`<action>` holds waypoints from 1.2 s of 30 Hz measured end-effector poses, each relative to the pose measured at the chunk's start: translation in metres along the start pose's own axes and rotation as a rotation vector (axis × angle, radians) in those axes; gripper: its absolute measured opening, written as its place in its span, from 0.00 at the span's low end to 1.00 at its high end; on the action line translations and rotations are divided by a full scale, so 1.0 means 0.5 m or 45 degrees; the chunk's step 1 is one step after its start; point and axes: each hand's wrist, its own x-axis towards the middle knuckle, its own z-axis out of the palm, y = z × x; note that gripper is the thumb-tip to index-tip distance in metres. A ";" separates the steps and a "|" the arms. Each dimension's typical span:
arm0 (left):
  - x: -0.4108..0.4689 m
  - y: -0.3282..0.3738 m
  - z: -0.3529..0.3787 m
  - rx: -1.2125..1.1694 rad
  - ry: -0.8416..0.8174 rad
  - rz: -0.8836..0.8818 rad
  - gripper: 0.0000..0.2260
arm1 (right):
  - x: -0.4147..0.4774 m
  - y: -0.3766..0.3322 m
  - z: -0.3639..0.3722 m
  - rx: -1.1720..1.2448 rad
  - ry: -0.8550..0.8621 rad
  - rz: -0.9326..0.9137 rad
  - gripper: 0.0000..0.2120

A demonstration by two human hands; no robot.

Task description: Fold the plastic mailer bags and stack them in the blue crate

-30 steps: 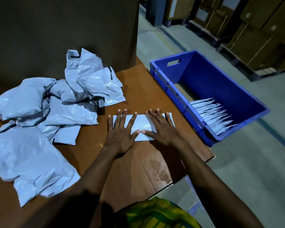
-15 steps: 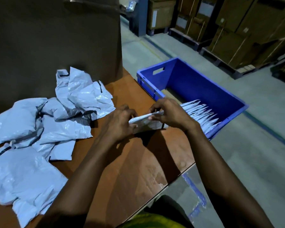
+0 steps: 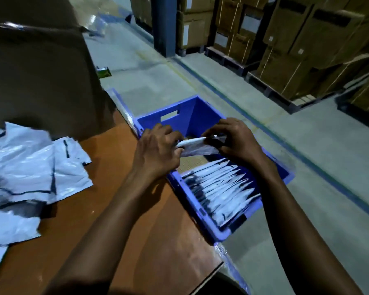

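A folded white mailer bag (image 3: 195, 145) hangs over the open blue crate (image 3: 209, 225). My left hand (image 3: 158, 152) pinches its left end and my right hand (image 3: 234, 139) grips its right end. Inside the crate, a row of several folded mailer bags (image 3: 219, 188) stands on edge toward the near end. A heap of unfolded grey-white mailer bags (image 3: 30, 175) lies on the brown table (image 3: 124, 241) at the left.
A tall dark cardboard box (image 3: 38, 73) stands at the back of the table. The crate sits on the concrete floor beside the table's right edge. Stacked cartons on pallets (image 3: 296, 50) line the far right, past a blue floor line.
Both hands went from pressing the folded bag flat on the table to lifting it and carrying it rightward over the crate. The view has swung right with them.
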 end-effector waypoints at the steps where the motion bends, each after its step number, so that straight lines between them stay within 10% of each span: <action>1: 0.021 0.011 0.028 0.022 0.007 0.004 0.10 | 0.003 0.032 -0.005 -0.005 -0.008 0.001 0.07; 12: 0.127 0.033 0.265 0.180 -0.126 -0.305 0.09 | 0.057 0.270 0.108 0.009 -0.299 0.126 0.09; 26: 0.086 0.049 0.446 -0.179 -0.993 -1.000 0.17 | 0.017 0.363 0.273 -0.031 -1.049 0.355 0.10; 36: 0.105 0.026 0.463 -0.281 -1.229 -1.279 0.21 | 0.036 0.354 0.308 0.106 -1.303 0.395 0.23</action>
